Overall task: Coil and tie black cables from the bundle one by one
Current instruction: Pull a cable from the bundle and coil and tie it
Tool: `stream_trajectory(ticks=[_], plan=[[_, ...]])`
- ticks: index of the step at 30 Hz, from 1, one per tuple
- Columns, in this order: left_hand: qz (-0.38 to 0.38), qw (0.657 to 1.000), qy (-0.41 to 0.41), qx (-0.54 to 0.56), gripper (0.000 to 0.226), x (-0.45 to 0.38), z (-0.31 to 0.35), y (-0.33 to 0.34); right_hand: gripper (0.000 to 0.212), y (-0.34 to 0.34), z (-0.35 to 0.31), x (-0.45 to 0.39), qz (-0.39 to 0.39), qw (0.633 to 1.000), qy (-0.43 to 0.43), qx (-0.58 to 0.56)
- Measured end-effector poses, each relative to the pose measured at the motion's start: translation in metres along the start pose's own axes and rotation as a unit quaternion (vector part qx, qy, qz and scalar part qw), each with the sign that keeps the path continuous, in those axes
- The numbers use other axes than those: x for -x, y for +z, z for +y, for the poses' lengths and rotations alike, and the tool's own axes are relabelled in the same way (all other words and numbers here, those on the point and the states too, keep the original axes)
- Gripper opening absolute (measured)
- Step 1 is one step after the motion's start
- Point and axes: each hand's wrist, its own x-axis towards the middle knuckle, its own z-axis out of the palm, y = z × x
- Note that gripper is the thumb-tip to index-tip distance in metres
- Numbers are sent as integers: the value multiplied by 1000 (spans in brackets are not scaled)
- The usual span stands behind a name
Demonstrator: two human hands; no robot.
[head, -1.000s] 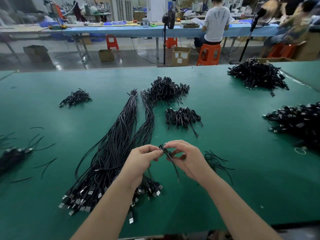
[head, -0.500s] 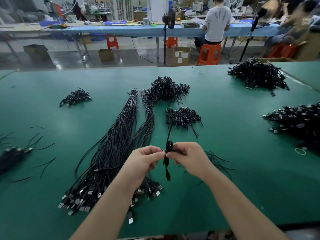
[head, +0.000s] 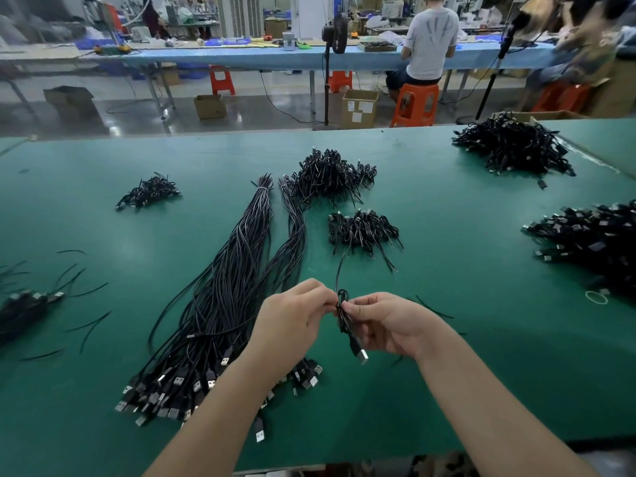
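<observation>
A small coiled black cable [head: 344,316] hangs between my two hands above the green table [head: 447,256]. My left hand [head: 292,318] pinches its upper part from the left. My right hand [head: 385,323] grips the coil from the right. A thin tail of the cable sticks up from the coil, and its USB plug [head: 361,356] points down below my right hand. The long bundle of uncoiled black cables [head: 234,297] lies just left of my hands, plugs toward me.
Heaps of tied cables [head: 361,230] [head: 330,175] lie beyond my hands, more piles sit at the far right [head: 512,148] [head: 592,242] and left [head: 148,192]. Loose black ties [head: 89,325] are scattered at the left. A person sits at a blue bench behind.
The coil has turned upright between my fingers. Its tail has swung up and its USB plug now hangs lower under my right hand.
</observation>
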Motion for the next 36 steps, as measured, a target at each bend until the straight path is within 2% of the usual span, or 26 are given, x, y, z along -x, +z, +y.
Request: stream_trajectory(ticks=[11, 14, 15, 16, 17, 18, 20, 22, 27, 29, 31, 33, 35, 36], plan=[[-3, 984, -151, 89, 9, 0, -1, 6, 11, 2, -1, -3, 31, 999, -12, 0], [-9, 960, -228, 160, 12, -1, -6, 7, 13, 4, 3, -9, 98, 993, -62, 31], [-6, 945, -263, 193, 12, -2, -8, 8, 10, 5, 5, -10, 146, 980, -94, 97], [1, 925, -301, 232, 13, -3, -10, 8, 16, 5, 7, -11, 200, 949, -138, 199], [9, 899, -340, 275, 14, -4, -11, 8, 25, 5, 10, -11, 235, 906, -189, 297], [14, 871, -375, 316, 15, -4, -12, 9, 31, 5, 13, -12, 236, 870, -243, 359], [12, 830, -423, 364, 17, -4, -15, 10, 33, 11, 18, -10, 203, 847, -309, 383], [3, 820, -437, 370, 15, -3, -14, 12, 25, 15, 22, -11, 204, 838, -330, 383], [16, 850, -405, 335, 16, -2, -9, 18, 11, 17, 18, -12, 231, 842, -312, 375], [34, 884, -362, 293, 18, -2, -7, 20, 12, 17, 17, -13, 229, 874, -274, 330], [55, 943, -268, 190, 17, -1, -3, 21, 15, 18, 13, -14, 202, 933, -214, 210], [78, 988, -130, 41, 13, 0, -1, 20, 15, 19, 8, -14, 165, 972, -148, 78], [94, 993, -12, -71, 11, 1, -4, 20, 11, 17, 4, -14, 151, 984, -93, 10], [101, 990, 16, -96, 11, 1, -6, 20, 10, 16, 4, -15, 151, 985, -79, 3]])
